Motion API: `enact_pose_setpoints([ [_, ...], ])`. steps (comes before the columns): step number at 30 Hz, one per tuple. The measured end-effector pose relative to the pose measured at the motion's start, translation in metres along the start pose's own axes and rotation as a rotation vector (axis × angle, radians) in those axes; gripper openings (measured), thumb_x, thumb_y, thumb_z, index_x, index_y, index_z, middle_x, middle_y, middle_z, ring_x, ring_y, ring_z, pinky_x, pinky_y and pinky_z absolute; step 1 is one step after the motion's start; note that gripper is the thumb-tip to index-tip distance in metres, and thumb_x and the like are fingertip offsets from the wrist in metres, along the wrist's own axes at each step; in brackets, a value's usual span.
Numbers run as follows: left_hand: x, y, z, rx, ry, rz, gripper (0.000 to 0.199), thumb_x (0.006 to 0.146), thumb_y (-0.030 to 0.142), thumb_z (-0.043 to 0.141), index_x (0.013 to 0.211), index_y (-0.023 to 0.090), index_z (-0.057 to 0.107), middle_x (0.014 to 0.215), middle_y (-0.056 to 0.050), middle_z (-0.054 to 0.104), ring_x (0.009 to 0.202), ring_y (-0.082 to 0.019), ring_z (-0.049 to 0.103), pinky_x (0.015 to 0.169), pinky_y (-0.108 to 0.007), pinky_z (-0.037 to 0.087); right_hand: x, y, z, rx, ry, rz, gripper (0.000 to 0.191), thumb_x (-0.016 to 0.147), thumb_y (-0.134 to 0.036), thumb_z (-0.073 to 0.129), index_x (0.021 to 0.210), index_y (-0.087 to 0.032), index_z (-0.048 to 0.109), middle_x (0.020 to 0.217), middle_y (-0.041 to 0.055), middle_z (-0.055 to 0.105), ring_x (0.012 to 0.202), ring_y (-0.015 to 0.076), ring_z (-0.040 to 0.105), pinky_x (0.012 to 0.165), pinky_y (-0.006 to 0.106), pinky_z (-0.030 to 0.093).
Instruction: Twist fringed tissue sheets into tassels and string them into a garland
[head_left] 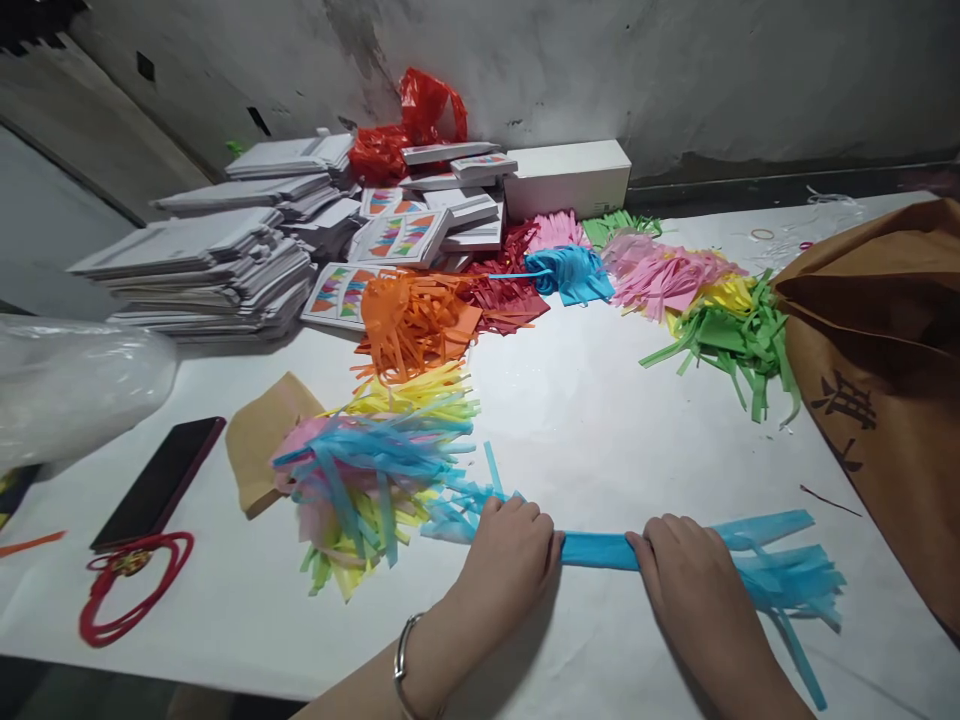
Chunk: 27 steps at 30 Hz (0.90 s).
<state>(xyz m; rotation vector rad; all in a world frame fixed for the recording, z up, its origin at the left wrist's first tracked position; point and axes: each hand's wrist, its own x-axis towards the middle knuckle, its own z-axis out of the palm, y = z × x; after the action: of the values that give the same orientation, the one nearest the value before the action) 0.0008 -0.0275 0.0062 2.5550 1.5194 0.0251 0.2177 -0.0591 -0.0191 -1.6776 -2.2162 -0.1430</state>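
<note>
A strip of blue tissue paper point(598, 550) lies sideways on the white table, with cut fringe fanning out at both ends. My left hand point(510, 555), with a silver bangle at the wrist, is closed on the strip left of its middle. Around the right part my right hand point(686, 570) is closed too, its thumb on the near edge. Between the hands the strip is flat and taut. Just left of my left hand is a pile of blue, pink and yellow fringed paper point(360, 460), partly over a tan paper piece point(262, 440).
Orange fringe point(416, 325), blue fringe point(574, 272) and green fringe point(739, 340) lie farther back. Stacked cards point(217, 260), a white box point(570, 178) and a red bag point(382, 152) stand by the wall. A phone point(159, 480) is left, a brown bag point(885, 400) right.
</note>
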Motion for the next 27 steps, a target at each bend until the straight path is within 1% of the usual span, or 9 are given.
enact_pose_setpoints([
  [3,0.001,-0.001,0.000,0.003,0.002,0.011,0.027,0.095,0.020,0.055,0.070,0.018,0.063,0.071,-0.005,0.068,0.072,-0.025,0.062,0.066,-0.038,0.036,-0.001,-0.007,-0.007,0.032,0.126,-0.081,0.014,0.100,-0.017,0.048,0.099,-0.016,0.062,0.094,0.0106,0.063,0.089,0.0267,0.056,0.085,0.047,0.039],
  [6,0.002,-0.001,-0.002,0.004,-0.013,0.008,0.026,0.095,0.020,0.057,0.070,0.018,0.063,0.071,-0.005,0.067,0.073,-0.025,0.061,0.067,-0.039,0.036,-0.004,-0.018,-0.007,0.254,0.128,-0.283,0.022,0.096,-0.004,0.050,0.112,-0.011,0.063,0.101,0.0117,0.063,0.097,0.0250,0.055,0.092,0.045,0.042],
  [8,-0.001,-0.001,-0.005,-0.001,0.057,-0.028,0.022,0.094,0.019,0.058,0.073,0.018,0.063,0.075,-0.005,0.067,0.076,-0.026,0.060,0.069,-0.041,0.036,-0.006,-0.025,-0.003,0.344,0.091,-0.316,0.023,0.095,-0.001,0.049,0.111,-0.009,0.064,0.096,0.0105,0.063,0.092,0.0227,0.054,0.087,0.040,0.045],
  [10,-0.005,0.000,-0.007,-0.040,0.175,0.004,0.011,0.093,0.017,0.058,0.084,0.018,0.064,0.087,-0.006,0.068,0.084,-0.026,0.059,0.074,-0.042,0.036,-0.007,-0.029,0.001,0.374,0.085,-0.283,0.024,0.094,0.000,0.050,0.111,-0.009,0.064,0.096,0.0104,0.063,0.092,0.0224,0.053,0.083,0.039,0.045],
  [13,-0.013,0.002,-0.004,-0.113,0.234,0.244,0.012,0.092,0.012,0.058,0.100,0.021,0.063,0.100,-0.004,0.068,0.093,-0.024,0.056,0.085,-0.044,0.034,-0.008,-0.030,0.004,0.418,0.088,-0.260,0.022,0.096,-0.003,0.051,0.112,-0.010,0.064,0.096,0.0095,0.063,0.090,0.0219,0.053,0.081,0.038,0.044],
  [16,-0.014,0.002,0.005,-0.084,0.194,0.372,0.009,0.091,0.012,0.062,0.095,0.020,0.062,0.092,-0.003,0.067,0.088,-0.022,0.054,0.086,-0.043,0.034,-0.006,-0.029,0.003,0.452,0.079,-0.223,0.018,0.098,-0.009,0.051,0.108,-0.014,0.065,0.092,0.0072,0.061,0.086,0.0209,0.053,0.077,0.036,0.043],
  [20,-0.007,-0.001,0.011,-0.096,0.217,0.370,0.014,0.094,0.012,0.056,0.083,0.019,0.059,0.084,-0.002,0.065,0.081,-0.020,0.054,0.080,-0.039,0.036,-0.002,-0.031,0.000,0.385,0.039,-0.215,0.016,0.099,-0.014,0.049,0.106,-0.015,0.064,0.089,0.0066,0.060,0.083,0.0214,0.052,0.074,0.036,0.040],
  [24,-0.006,-0.003,0.008,-0.284,0.197,0.285,0.010,0.090,0.012,0.057,0.089,0.021,0.061,0.091,-0.002,0.067,0.086,-0.019,0.057,0.080,-0.037,0.037,0.002,-0.034,-0.001,0.322,0.048,-0.250,0.028,0.099,-0.007,0.040,0.085,-0.016,0.062,0.078,0.0047,0.055,0.074,0.0202,0.046,0.071,0.035,0.035],
  [27,-0.010,-0.004,0.006,-0.280,0.176,0.294,0.015,0.091,0.009,0.056,0.092,0.022,0.062,0.093,-0.001,0.068,0.087,-0.019,0.057,0.083,-0.038,0.035,0.002,-0.031,-0.003,0.338,0.029,-0.298,0.035,0.099,-0.005,0.032,0.079,-0.017,0.059,0.076,0.0039,0.054,0.072,0.0194,0.045,0.073,0.035,0.034],
])
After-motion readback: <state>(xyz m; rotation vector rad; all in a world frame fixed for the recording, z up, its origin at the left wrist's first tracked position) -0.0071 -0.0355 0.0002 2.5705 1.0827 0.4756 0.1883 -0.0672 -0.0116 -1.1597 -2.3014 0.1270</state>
